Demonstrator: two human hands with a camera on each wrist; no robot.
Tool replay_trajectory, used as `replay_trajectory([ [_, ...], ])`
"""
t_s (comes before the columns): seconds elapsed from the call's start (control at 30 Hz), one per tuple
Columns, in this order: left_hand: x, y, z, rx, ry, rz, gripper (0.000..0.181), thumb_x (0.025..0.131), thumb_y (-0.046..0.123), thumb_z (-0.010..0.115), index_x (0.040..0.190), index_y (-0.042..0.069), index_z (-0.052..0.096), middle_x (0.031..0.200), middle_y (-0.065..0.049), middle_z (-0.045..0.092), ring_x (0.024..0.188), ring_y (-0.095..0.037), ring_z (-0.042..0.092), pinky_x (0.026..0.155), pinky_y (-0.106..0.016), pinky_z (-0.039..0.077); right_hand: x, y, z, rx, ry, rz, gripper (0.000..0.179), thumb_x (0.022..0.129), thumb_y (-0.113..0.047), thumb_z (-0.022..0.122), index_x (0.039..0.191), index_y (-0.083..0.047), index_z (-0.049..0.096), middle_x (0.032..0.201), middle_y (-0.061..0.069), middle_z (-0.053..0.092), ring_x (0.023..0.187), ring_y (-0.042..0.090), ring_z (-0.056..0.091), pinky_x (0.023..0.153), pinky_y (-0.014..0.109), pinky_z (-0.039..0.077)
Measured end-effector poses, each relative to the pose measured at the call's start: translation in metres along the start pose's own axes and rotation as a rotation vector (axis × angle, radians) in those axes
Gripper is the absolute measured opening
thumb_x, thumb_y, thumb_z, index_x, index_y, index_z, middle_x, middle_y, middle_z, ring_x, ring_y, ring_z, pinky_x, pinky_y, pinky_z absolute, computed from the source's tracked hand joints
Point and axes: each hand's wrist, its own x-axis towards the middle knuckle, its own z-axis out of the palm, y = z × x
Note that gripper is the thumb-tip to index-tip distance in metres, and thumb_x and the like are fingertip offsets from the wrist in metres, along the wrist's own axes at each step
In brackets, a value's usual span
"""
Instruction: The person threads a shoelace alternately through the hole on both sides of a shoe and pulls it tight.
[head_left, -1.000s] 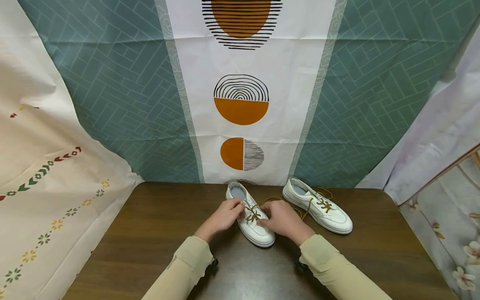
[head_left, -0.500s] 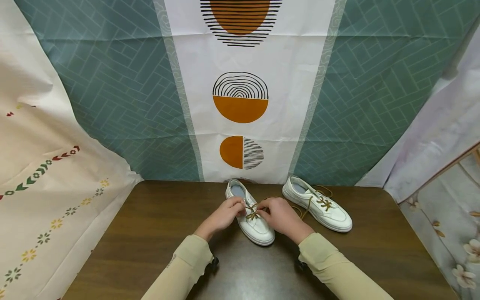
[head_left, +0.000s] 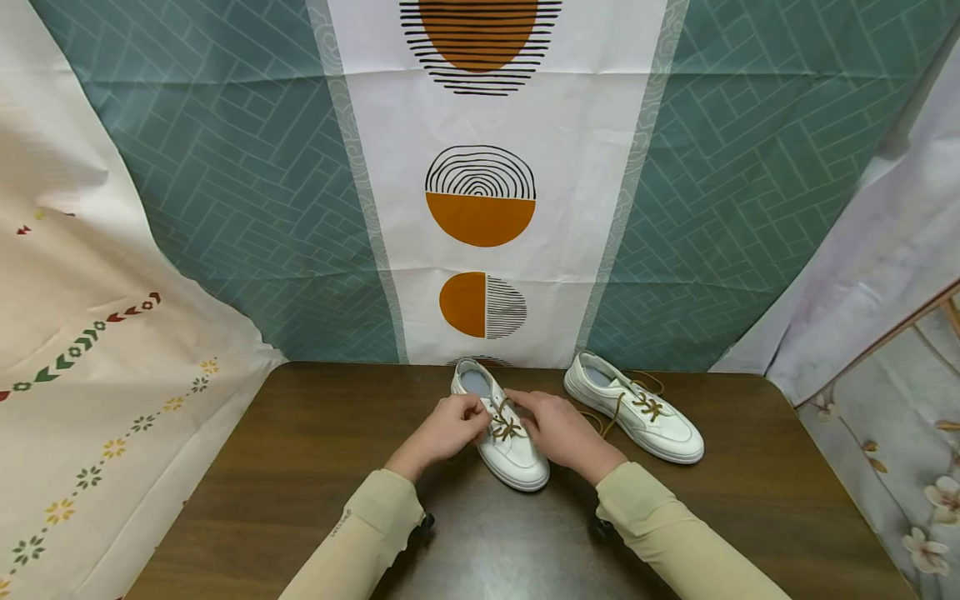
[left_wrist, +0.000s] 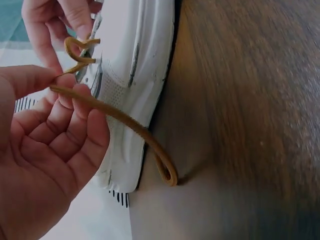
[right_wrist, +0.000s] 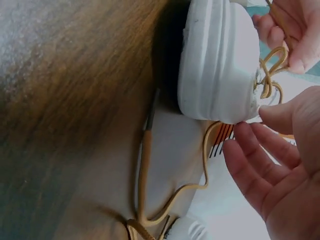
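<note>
A white sneaker [head_left: 517, 467] stands between my hands, its toe toward me, with a brown shoelace [head_left: 507, 428] across its front. My left hand [head_left: 452, 427] pinches this lace between thumb and forefinger; in the left wrist view a length of the lace [left_wrist: 125, 120] trails from the fingertips past the sole to the table. My right hand [head_left: 564, 429] is at the sneaker's other side, holding nothing. In the right wrist view its fingers [right_wrist: 252, 182] are spread and relaxed, with the thumb by the upper, below looped lace [right_wrist: 270, 75].
A second white sneaker [head_left: 663, 433] with brown laces stands to the right on the dark wooden table [head_left: 300, 475]. Loose lace [right_wrist: 144, 175] lies on the tabletop beside the first shoe. A patterned cloth [head_left: 480, 208] hangs behind the table's far edge.
My right hand was at the laces half a second ago; now its fingers have straightened and reach farther up the shoe's side. My left hand stays at the lace, almost unmoved.
</note>
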Motion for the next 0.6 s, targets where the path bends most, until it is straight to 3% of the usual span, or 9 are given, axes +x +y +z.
replay_trajectory([
  [0.1,-0.001,-0.001,-0.001,0.051,-0.001,0.001,0.021,0.089,0.025,0.058,0.075,0.012,0.065,0.058,0.008,0.054,0.051,-0.006,0.046,0.049,-0.022,0.040,0.002,-0.001,0.001,0.001,-0.029,0.016,0.037,0.089,-0.017,0.062,0.125,-0.024,0.059,0.117,-0.007,0.065,0.106,0.012,0.060,0.089,0.034,0.049],
  [0.2,-0.001,-0.002,0.000,0.083,0.001,-0.001,0.020,0.088,0.025,0.059,0.073,0.014,0.067,0.057,0.010,0.052,0.052,-0.004,0.044,0.050,-0.021,0.038,0.005,-0.002,-0.001,-0.010,-0.046,0.042,0.018,0.089,-0.021,0.063,0.106,-0.022,0.067,0.096,-0.009,0.067,0.086,0.008,0.061,0.076,0.030,0.049],
  [0.3,-0.002,-0.003,0.000,0.102,-0.004,-0.003,0.019,0.087,0.024,0.059,0.069,0.018,0.064,0.056,0.011,0.050,0.051,-0.004,0.043,0.050,-0.020,0.037,0.009,-0.002,-0.003,-0.003,-0.017,0.088,0.004,0.090,-0.025,0.063,0.092,-0.023,0.065,0.080,-0.012,0.062,0.069,0.004,0.054,0.063,0.026,0.044],
  [0.43,-0.003,-0.002,0.001,0.118,-0.010,0.005,0.021,0.087,0.024,0.058,0.066,0.020,0.059,0.055,0.011,0.047,0.050,-0.004,0.042,0.049,-0.021,0.036,0.012,-0.001,-0.007,0.056,0.091,0.133,0.006,0.094,-0.028,0.055,0.092,-0.023,0.058,0.076,-0.013,0.058,0.063,0.004,0.051,0.058,0.024,0.042],
  [0.6,-0.003,-0.004,0.002,0.117,-0.019,0.005,0.024,0.089,0.026,0.056,0.065,0.020,0.057,0.056,0.010,0.049,0.050,-0.005,0.044,0.049,-0.022,0.038,0.014,-0.001,-0.015,0.186,0.209,0.152,0.008,0.097,-0.027,0.049,0.098,-0.022,0.055,0.080,-0.004,0.061,0.061,0.002,0.054,0.057,0.023,0.045],
])
